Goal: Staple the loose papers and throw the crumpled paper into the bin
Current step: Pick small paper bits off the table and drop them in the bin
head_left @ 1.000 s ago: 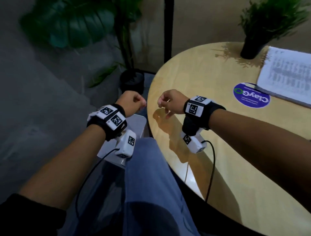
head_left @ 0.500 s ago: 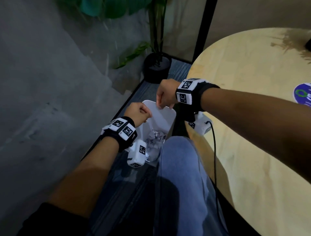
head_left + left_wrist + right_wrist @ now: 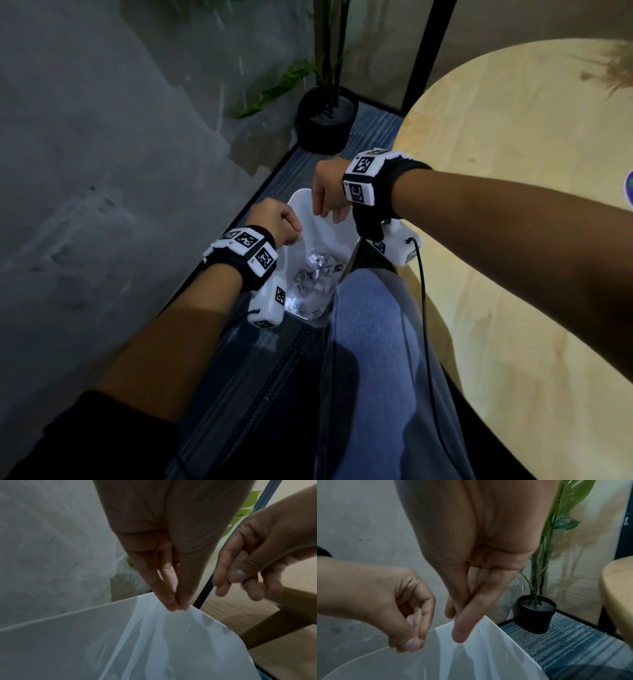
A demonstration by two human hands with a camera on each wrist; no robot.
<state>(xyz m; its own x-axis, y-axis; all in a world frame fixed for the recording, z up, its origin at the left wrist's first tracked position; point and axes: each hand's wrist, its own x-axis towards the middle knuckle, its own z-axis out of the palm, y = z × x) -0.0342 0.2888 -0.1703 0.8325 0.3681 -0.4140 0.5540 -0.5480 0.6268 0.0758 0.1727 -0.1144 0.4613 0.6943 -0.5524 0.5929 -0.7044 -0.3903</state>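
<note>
Both hands hover over the white bin (image 3: pixel 301 212) left of the counter (image 3: pixel 513 240). The left hand (image 3: pixel 274 224) pinches empty fingertips together; the right hand (image 3: pixel 329 195) hangs relaxed. Crumpled paper (image 3: pixel 317 274) lies inside the bin.

Both forearms reach forward and down; left hand (image 3: pixel 275 224) pinches its fingertips together, right hand (image 3: pixel 327 195) hangs loosely curled.
</note>
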